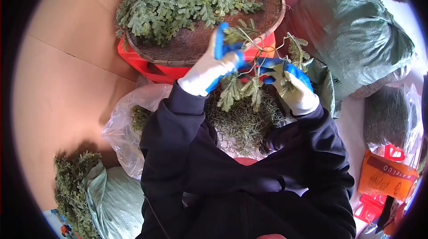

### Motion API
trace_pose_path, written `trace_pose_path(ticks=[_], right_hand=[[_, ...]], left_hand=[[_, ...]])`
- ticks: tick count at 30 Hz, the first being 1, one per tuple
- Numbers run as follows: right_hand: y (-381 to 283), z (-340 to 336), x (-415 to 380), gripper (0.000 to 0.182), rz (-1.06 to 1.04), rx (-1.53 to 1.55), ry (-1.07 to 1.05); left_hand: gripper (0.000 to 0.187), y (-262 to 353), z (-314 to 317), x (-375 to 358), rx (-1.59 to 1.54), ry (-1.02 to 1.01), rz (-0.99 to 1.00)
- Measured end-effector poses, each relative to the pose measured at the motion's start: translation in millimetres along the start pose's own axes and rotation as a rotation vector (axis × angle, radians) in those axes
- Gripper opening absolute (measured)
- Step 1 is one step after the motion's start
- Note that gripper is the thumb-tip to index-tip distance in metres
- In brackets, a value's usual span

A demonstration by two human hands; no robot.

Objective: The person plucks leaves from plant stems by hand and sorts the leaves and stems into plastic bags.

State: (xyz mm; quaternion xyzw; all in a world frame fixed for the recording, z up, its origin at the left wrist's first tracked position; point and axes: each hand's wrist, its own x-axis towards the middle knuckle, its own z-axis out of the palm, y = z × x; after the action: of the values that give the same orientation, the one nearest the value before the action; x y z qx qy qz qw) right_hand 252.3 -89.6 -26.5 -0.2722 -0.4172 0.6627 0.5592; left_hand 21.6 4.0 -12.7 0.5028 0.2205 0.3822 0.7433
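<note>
My left hand, in a white glove with blue coated fingers, grips thin stems at the left side of a loose ring of green sprigs. Its forefinger points up, apart from the other fingers. Gloved the same way, my right hand has its fingers closed around the right side of these sprigs. Thin bare stems cross between both hands, and small fern-like leaves hang below and stick out above. The fingertips are partly hidden behind stems and leaves. Just beyond the hands, a woven round tray bears a large heap of green sprigs.
The tray rests on a red stool. Loose greenery lies below my hands. A clear plastic bag and a sack of foliage are at left. A big green sack and an orange bag are at right.
</note>
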Motion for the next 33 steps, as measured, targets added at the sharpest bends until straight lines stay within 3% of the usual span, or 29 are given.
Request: trace_pose_path(ticks=[1,2,3,4,5,7,13,20,26,29,32,33], right_hand=[[5.2,-5.7,0.9,0.044,0.022,0.075,-0.018],[6.2,-8.0,-2.2,0.044,0.001,-0.041,0.016],[3.4,-5.3,-4.3,0.045,-0.022,-0.16,0.048],[-0.5,-0.6,-4.6,0.046,-0.044,-0.279,0.081],[-11.8,3.0,-4.1,0.046,0.091,-0.159,0.03],[-12.8,1.1,-2.4,0.047,0.113,-0.121,-0.01],[-26.1,-24.1,0.5,0.044,0.202,-0.159,0.037],[-31.1,-26.2,-1.7,0.046,0.027,-0.083,0.154],[-30.3,-28.2,-2.8,0.038,0.026,0.004,0.129],[-29.6,-29.4,-5.1,0.034,0.062,-0.088,0.244],[-27.6,-39.4,0.4,0.033,0.106,-0.524,0.277],[-27.1,-40.7,1.2,0.032,0.094,-0.52,0.285]], left_hand=[[0.09,14.1,18.9,-9.3,0.056,-0.029,-0.061],[0.094,18.7,35.3,-11.8,0.112,-0.059,-0.119],[0.093,3.7,43.7,-5.8,0.148,0.009,0.032],[0.089,1.7,40.0,-4.3,0.13,0.025,-0.002],[0.086,3.1,35.6,-1.4,0.111,0.04,-0.036],[0.073,7.2,26.0,2.8,0.119,0.095,-0.025],[0.073,30.3,-0.6,-0.6,0.225,0.191,0.007],[0.077,33.1,-1.2,-4.4,0.196,0.183,0.04],[0.073,38.3,-2.2,-6.0,0.204,0.138,0.001],[0.071,38.2,-4.8,-6.2,0.12,0.082,-0.024],[0.069,34.2,-14.6,-3.7,0.061,0.048,-0.074],[0.067,34.3,-16.5,-3.4,0.062,0.026,-0.082]])
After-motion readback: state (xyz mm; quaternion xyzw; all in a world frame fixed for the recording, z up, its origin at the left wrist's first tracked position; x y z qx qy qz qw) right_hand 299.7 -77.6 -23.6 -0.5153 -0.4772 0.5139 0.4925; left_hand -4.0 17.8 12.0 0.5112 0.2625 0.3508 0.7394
